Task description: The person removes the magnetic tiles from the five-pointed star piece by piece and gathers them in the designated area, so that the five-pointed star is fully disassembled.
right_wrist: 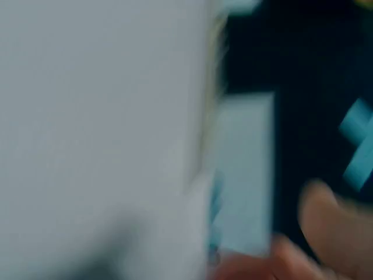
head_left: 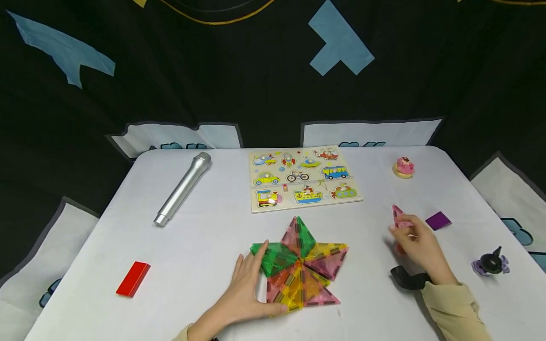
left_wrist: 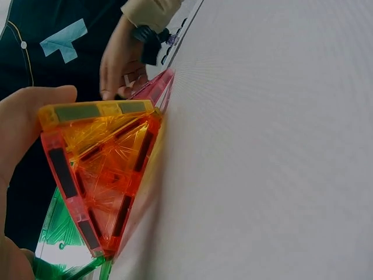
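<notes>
A star-shaped build of translucent magnetic tiles (head_left: 313, 265), in green, pink, yellow and orange, stands on the white table. My left hand (head_left: 245, 289) rests against its left side with the fingers fairly straight, the index finger at the green part and the thumb by a yellow corner. Up close in the left wrist view, an orange and pink triangular face (left_wrist: 108, 181) shows black magnet strips. Off to the right, my right hand (head_left: 420, 244) pinches a pink triangular magnetic tile (head_left: 397, 214) between thumb and fingers. The right wrist view is blurred and shows only part of the hand (right_wrist: 338, 233).
A wooden vehicle puzzle board (head_left: 304, 180) lies behind the star. Leftward are a silver microphone (head_left: 182, 189) and a red block (head_left: 133, 279). Around the right hand are a purple tile (head_left: 438, 220), a pink figurine (head_left: 403, 168) and a black-and-purple object (head_left: 491, 263).
</notes>
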Demonstrator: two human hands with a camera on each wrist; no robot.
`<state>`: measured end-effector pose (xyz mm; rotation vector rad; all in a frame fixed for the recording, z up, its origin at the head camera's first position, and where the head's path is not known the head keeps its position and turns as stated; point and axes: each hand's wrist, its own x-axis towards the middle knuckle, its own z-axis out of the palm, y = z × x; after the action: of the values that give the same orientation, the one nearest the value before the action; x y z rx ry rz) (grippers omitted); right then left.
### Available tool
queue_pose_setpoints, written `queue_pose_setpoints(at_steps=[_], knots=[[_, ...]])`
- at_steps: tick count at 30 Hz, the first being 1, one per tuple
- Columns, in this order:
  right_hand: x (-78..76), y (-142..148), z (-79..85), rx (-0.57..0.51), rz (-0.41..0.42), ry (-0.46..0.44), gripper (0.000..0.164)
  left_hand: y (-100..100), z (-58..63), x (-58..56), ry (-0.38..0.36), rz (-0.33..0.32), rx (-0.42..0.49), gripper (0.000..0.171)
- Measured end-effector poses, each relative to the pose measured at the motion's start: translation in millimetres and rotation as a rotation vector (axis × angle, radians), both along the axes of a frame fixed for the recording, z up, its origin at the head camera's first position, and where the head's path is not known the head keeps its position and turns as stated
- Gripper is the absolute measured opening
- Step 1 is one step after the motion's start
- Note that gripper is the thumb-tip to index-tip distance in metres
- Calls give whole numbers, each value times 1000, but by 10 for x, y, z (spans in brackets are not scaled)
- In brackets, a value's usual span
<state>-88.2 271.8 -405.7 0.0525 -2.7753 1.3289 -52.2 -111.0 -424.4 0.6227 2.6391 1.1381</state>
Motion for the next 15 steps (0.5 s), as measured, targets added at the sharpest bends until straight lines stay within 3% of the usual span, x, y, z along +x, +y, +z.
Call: queue_pose_setpoints(at_steps=[3, 5, 7, 11, 15], knots=[[136, -340, 70, -76, 367, 12, 19, 0, 14, -20, 4, -7, -2, 121], [242, -565, 85, -114, 595, -66, 20, 1, 20, -25, 4, -12, -1, 121], [340, -754, 82, -79, 734, -122, 26, 3, 25, -25, 1, -16, -2, 121], [432, -980, 16, 30, 826, -53, 30, 1, 24, -14, -15, -7, 6, 121], [421, -1018, -47, -25, 862, -4, 27, 3, 9, -9, -11, 2, 4, 121]])
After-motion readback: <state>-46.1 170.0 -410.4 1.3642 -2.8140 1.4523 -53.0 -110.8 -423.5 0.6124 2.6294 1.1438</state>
